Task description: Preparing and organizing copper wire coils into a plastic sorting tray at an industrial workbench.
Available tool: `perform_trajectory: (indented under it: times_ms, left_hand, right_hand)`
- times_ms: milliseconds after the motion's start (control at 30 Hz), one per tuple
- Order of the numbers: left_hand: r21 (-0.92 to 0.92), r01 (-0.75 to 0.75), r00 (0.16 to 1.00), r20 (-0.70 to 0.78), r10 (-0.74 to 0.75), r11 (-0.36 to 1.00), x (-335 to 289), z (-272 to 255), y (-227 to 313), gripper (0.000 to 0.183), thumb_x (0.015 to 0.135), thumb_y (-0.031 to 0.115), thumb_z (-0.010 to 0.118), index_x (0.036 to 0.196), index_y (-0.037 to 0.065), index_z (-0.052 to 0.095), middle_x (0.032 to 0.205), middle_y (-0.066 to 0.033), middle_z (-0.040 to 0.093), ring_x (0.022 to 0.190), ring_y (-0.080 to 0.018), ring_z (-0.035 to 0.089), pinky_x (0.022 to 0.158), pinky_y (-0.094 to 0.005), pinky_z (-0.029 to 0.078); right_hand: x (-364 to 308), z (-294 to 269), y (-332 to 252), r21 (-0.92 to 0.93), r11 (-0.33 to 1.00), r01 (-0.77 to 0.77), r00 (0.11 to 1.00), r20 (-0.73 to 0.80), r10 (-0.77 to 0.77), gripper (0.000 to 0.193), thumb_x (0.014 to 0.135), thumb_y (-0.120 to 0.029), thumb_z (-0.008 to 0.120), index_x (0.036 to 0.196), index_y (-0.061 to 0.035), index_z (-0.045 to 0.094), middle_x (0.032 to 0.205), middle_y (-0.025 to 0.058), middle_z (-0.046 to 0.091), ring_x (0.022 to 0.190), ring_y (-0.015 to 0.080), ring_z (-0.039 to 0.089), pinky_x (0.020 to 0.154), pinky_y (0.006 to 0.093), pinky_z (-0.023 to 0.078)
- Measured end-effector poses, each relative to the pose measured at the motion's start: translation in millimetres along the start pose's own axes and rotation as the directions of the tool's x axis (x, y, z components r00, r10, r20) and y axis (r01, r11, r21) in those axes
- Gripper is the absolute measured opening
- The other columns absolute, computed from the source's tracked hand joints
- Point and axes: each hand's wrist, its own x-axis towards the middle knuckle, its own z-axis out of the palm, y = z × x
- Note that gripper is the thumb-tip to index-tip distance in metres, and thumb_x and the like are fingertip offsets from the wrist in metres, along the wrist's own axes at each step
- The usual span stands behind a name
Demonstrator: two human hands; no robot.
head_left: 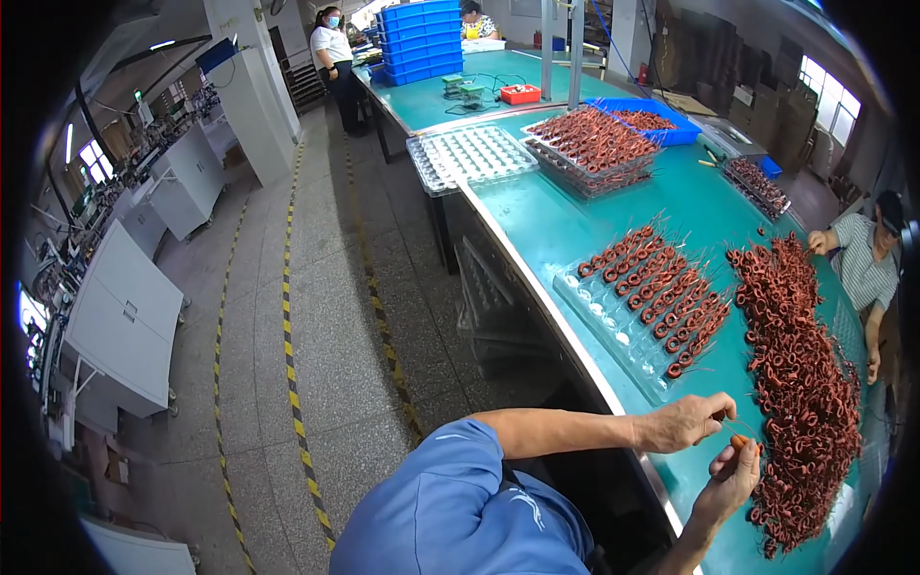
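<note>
My left hand [682,423] is closed at the fingertips, pinching a thin wire [739,424] that arcs across to my right hand [732,481], where thumb and fingers nip a small orange piece [739,442]; too little of it shows between my fingers to tell its full shape. So the piece sits right at my right fingertips, just below my left hand, and both hands are held close together over the near part of the green surface [546,222]. Just beside my right hand spreads a long heap of red wire-wound rings [805,402]; whether my knuckles touch it I can't tell. Past my left hand, near it, lies a clear tray [613,337] carrying neat rows of red rings [661,297] with their leads sticking out. Across the heap, a co-worker in a striped shirt [858,259] has one hand [819,241] at its far end. Farther along stand a stack of trays full of rings [594,144], a white pocketed tray [470,158] at the edge and a blue bin [682,132] with more rings. Farther off there's a small red box [520,94], then stacked blue crates [419,43] beside a standing person in a mask [333,57].
</note>
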Motion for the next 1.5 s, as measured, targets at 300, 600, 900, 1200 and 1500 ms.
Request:
perform_trajectory:
  times_ms: [300, 600, 900, 1200, 1500]
  left_hand:
    - [-0.469, 0.323, 0.936, 0.285, -0.205, 0.822, -13.9, -9.4, -2.8, 0.035, 0.100, 0.032, 0.045, 0.106, -0.002, 0.048, 0.059, -0.0046, 0.051, 0.047, -0.0130, 0.053, 0.047, -0.0271, 0.042]
    - [-0.191, 0.174, 0.960, 0.254, -0.122, 0.966, -19.1, -4.0, 4.9, 0.031, 0.099, 0.028, 0.042, 0.108, 0.001, 0.052, 0.056, -0.0043, 0.051, 0.051, -0.0144, 0.053, 0.051, -0.0315, 0.044]
    - [-0.535, 0.224, 0.973, 0.073, -0.219, 0.815, -26.1, 5.8, 18.7, 0.019, 0.098, 0.017, 0.045, 0.103, 0.000, 0.049, 0.058, -0.0028, 0.051, 0.045, -0.0112, 0.051, 0.044, -0.0252, 0.041]
    - [0.043, -0.044, 0.997, -0.065, 0.047, 0.998, -8.9, 7.6, 13.5, 0.019, 0.094, 0.017, 0.050, 0.106, 0.003, 0.044, 0.063, -0.0155, 0.056, 0.060, -0.0324, 0.060, 0.054, -0.0425, 0.045]
    - [0.177, -0.130, 0.941, 0.331, 0.066, 0.976, 6.4, -9.1, 21.2, 0.027, 0.091, 0.019, 0.053, 0.107, 0.000, 0.041, 0.080, -0.0235, 0.061, 0.079, -0.0438, 0.059, 0.069, -0.0488, 0.046]
  right_hand:
    - [-10.6, 11.1, -4.3, -0.142, 0.982, 0.126, 0.988, 0.112, -0.111, 0.027, 0.099, -0.026, 0.052, 0.105, -0.0004, 0.058, 0.063, -0.0017, 0.045, 0.047, 0.0018, 0.035, 0.042, 0.0155, 0.025]
    - [-5.5, -4.7, 1.4, -0.091, 0.996, -0.027, 0.996, 0.082, 0.035, 0.023, 0.097, -0.026, 0.056, 0.089, -0.0036, 0.058, 0.056, -0.0024, 0.044, 0.040, 0.0025, 0.033, 0.035, 0.0165, 0.023]
    - [-25.3, 5.9, -1.0, -0.371, 0.847, 0.380, 0.925, 0.164, -0.343, 0.027, 0.100, -0.025, 0.050, 0.101, 0.0010, 0.055, 0.063, 0.0029, 0.051, 0.049, 0.0083, 0.046, 0.045, 0.0194, 0.034]
    - [-21.4, 0.7, 2.4, -0.279, 0.951, 0.135, 0.986, 0.136, -0.100, 0.035, 0.100, -0.035, 0.047, 0.095, -0.0020, 0.059, 0.061, -0.0006, 0.049, 0.045, 0.0047, 0.041, 0.041, 0.0177, 0.030]
    - [-14.6, -8.2, -4.9, -0.026, 0.995, -0.098, 0.988, 0.118, 0.100, 0.022, 0.097, -0.024, 0.056, 0.084, -0.0055, 0.055, 0.065, -0.0011, 0.055, 0.044, 0.0013, 0.041, 0.036, 0.0150, 0.028]
